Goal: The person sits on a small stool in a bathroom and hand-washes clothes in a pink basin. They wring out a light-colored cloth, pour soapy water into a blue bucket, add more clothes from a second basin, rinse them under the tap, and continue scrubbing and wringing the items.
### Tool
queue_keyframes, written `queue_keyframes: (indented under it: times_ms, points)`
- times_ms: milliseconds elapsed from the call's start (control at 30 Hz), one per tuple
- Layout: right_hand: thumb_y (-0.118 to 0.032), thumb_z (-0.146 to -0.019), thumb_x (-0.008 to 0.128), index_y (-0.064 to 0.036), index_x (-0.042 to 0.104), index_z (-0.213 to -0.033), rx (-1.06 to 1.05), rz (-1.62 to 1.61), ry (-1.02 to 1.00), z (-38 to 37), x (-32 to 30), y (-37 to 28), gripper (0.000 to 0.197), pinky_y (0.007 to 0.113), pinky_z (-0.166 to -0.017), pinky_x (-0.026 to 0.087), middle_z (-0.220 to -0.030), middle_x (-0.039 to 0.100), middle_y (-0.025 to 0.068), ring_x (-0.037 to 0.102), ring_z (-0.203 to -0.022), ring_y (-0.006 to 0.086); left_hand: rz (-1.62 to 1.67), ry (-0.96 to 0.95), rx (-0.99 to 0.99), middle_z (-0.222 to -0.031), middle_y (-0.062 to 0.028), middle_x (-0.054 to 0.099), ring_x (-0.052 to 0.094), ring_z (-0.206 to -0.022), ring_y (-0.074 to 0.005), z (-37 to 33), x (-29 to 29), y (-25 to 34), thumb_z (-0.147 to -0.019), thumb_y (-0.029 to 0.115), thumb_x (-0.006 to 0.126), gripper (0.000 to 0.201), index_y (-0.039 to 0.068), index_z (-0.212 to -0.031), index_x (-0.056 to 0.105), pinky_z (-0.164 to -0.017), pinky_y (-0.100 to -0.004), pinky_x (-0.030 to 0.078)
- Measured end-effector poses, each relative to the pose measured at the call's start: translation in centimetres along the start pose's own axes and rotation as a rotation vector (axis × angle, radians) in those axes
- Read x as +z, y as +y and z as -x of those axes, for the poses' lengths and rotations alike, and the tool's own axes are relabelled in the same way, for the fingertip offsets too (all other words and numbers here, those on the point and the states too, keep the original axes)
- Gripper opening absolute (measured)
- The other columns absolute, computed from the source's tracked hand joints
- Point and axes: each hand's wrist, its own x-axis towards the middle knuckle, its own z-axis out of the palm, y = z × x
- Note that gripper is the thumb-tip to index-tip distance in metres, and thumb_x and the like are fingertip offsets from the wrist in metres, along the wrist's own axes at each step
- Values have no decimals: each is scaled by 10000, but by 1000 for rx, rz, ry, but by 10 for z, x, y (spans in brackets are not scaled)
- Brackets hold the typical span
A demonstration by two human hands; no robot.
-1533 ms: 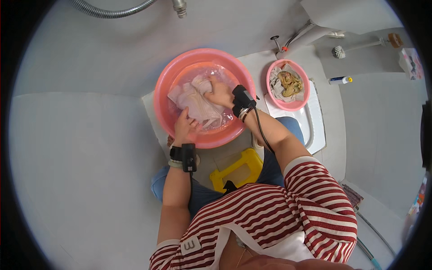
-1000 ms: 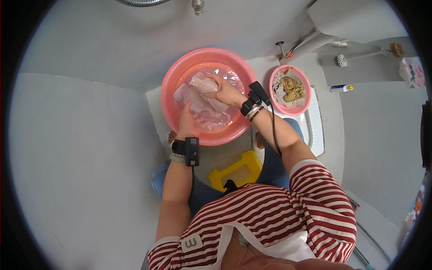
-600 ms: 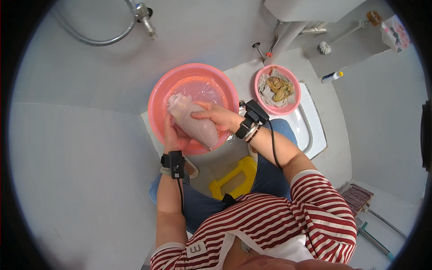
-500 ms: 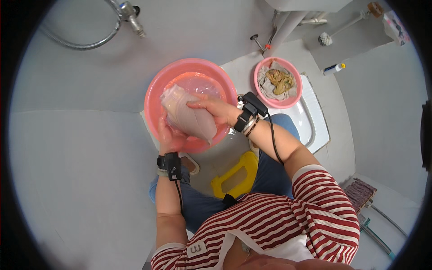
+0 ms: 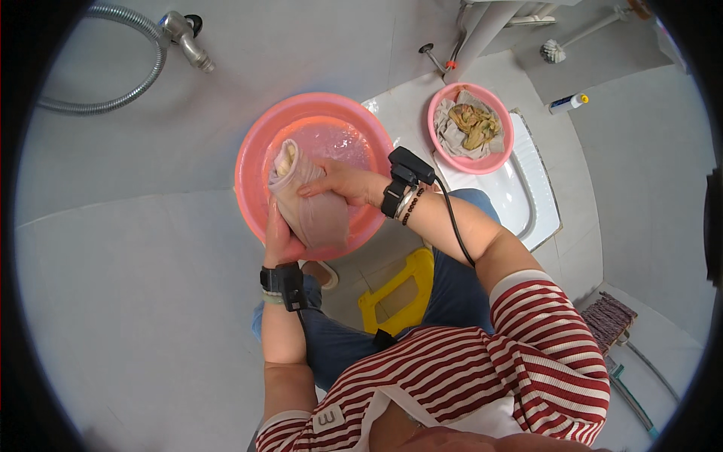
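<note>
Far left, a metal tap [image 5: 184,41] projected from the wall. Left hand [image 5: 282,245] gripped the left side of a pale pink cloth [image 5: 325,218], bundled, above the large pink basin [image 5: 315,101] of water. Right hand [image 5: 346,182] clasped its right side. Near: yellow stool [image 5: 423,282]. Far right: small pink basin [image 5: 476,166] containing yellowish-brown cloth [image 5: 476,126].

Plain grey walls [image 5: 301,45]; pale tiled floor [image 5: 578,241]; white squat toilet [image 5: 536,188].

Red-white striped shirt [image 5: 422,369] | blue jeans [image 5: 461,294] | black wrist modules [image 5: 411,166] | black cable [image 5: 453,220] | dark beads [image 5: 412,207]
</note>
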Motion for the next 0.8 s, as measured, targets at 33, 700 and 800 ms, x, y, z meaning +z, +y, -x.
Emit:
queue_keyframes:
  times_ms: [33,700,800]
  points:
    - [-145,-755,689,-36,396,-1257,-44,15,47,0,4,-3,591,349,-946,408,-1186,499,99,483,-1108,205,-37,31,24,-1277,-96,443,486,-1119,-247,-2,0,-1,-930,448,332,535,64,-1302,359,-914,-385,444]
    - [-306,-769,667,62,366,-1161,-388,508,492,-43,7,37,616,347,-822,449,-1101,518,180,526,-1019,230,-349,-88,115,-1120,-109,527,565,-967,-232,-3,-13,6,-779,202,633,570,20,-1254,378,-795,-343,502]
    - [-344,-769,661,23,349,-1204,-277,560,357,-38,6,24,650,342,-844,434,-1124,515,164,519,-1031,241,-368,-22,94,-1047,-102,554,582,-903,-219,-1,-13,9,-756,150,626,505,14,-1200,427,-749,-328,512]
